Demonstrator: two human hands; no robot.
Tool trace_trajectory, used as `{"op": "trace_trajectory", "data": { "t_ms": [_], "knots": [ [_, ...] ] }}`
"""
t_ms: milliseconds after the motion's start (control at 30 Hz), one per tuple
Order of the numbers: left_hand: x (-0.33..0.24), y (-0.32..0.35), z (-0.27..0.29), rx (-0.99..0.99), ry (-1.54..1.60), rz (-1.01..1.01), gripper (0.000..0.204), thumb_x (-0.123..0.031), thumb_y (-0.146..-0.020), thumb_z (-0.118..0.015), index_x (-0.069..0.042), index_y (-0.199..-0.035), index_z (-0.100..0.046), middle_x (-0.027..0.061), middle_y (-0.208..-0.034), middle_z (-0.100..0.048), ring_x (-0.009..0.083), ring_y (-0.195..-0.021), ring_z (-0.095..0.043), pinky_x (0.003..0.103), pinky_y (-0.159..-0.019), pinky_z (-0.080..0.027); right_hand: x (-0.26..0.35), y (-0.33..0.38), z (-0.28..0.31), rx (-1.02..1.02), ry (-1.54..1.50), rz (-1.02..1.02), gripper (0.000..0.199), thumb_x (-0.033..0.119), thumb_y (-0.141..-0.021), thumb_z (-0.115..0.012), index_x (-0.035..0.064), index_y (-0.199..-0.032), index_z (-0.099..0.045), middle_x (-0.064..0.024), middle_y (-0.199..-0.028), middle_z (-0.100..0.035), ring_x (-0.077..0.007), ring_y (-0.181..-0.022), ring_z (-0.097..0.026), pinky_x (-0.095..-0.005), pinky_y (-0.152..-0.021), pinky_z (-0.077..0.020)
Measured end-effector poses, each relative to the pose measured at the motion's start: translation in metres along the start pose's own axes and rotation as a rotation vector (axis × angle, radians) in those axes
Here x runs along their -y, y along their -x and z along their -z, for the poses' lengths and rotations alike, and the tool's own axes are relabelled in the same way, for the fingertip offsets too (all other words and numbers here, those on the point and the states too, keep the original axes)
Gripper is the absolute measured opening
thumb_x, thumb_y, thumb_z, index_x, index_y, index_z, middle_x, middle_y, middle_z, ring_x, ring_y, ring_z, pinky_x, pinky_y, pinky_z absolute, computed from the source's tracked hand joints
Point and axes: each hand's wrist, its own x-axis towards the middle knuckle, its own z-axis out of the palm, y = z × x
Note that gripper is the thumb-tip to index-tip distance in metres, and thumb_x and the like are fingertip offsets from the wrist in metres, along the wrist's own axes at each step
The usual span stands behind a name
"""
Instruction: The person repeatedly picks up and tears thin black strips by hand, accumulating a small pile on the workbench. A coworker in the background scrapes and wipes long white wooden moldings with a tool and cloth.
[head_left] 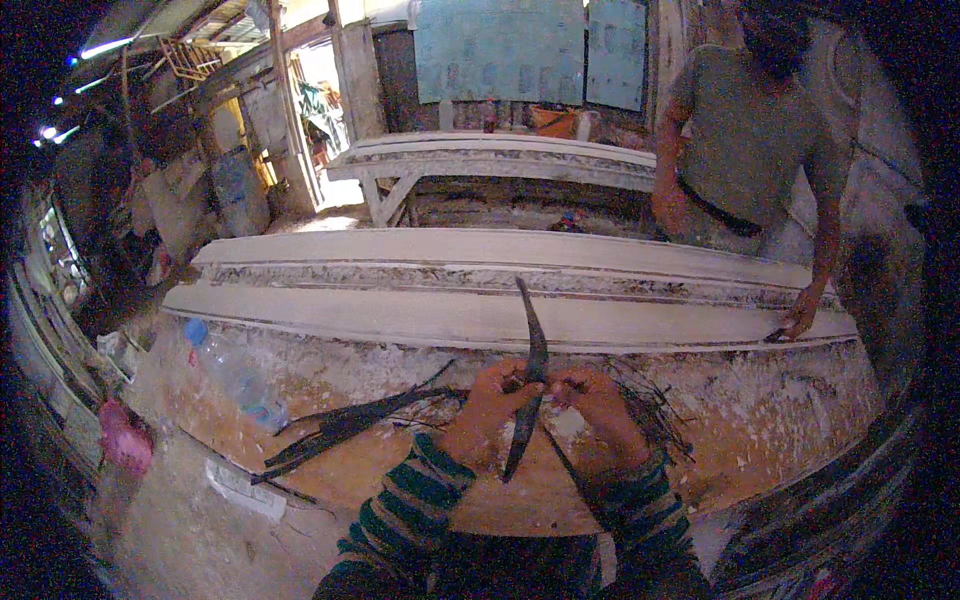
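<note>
My left hand (pixel 490 402) is closed around the middle of a dark, flat, tapering strip (pixel 534 340), its thumb across the front. The strip stands nearly upright, its narrow tips reaching above and below my fingers. Against its right edge, the fingers of my right hand (pixel 596 402) are pinched together; exactly what they grip there is partly hidden. A thin dark strand (pixel 572 466) slants down beneath that hand. Left of my hands, a bundle of similar dark strips (pixel 345 428) lies on the worktable (pixel 745 440). More thin dark strands (pixel 655 405) lie beside my right wrist.
Two long white moulded lengths (pixel 400 305) span the table beyond my hands. A co-worker (pixel 750 130) stands at the far right, one hand on the nearer length. A clear plastic bottle (pixel 235 370) with a blue cap lies at left. Another white bench (pixel 500 155) stands behind.
</note>
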Motion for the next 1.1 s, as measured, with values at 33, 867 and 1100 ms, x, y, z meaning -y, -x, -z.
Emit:
{"op": "trace_trajectory", "data": {
  "t_ms": [33,867,1100],
  "knots": [
    [-0.006,0.003,-0.002,-0.002,0.004,0.007,0.013,-0.012,-0.082,-0.068,-0.008,-0.093,-0.061,-0.0038,-0.073,-0.058,0.0057,-0.061,-0.050,0.021,-0.051,-0.039,0.003,0.003,-0.002,-0.012,0.107,-0.010,0.022,0.026,-0.084,-0.066,0.0043,-0.089,-0.067,-0.0008,-0.076,-0.062,-0.0108,-0.068,-0.054,-0.0262,-0.065,-0.0445],
    [0.018,-0.002,-0.007,-0.057,-0.333,-0.265,0.012,-0.011,-0.082,-0.066,-0.001,-0.086,-0.061,0.0057,-0.077,-0.061,0.0134,-0.071,-0.056,0.029,-0.065,-0.046,-0.012,0.003,-0.003,-0.154,0.361,0.172,0.012,0.015,-0.078,-0.068,0.0050,-0.074,-0.062,-0.0004,-0.066,-0.060,-0.0097,-0.063,-0.053,-0.0270,-0.059,-0.0434],
    [0.009,0.004,-0.011,-0.054,-0.464,-0.278,0.016,-0.013,-0.083,-0.064,0.000,-0.092,-0.059,0.0122,-0.082,-0.062,0.0220,-0.075,-0.060,0.033,-0.069,-0.048,-0.018,0.001,-0.005,-0.218,0.517,0.252,0.014,0.018,-0.076,-0.070,0.0059,-0.074,-0.063,-0.0025,-0.066,-0.060,-0.0107,-0.061,-0.054,-0.0276,-0.058,-0.0438]
  ]
}}
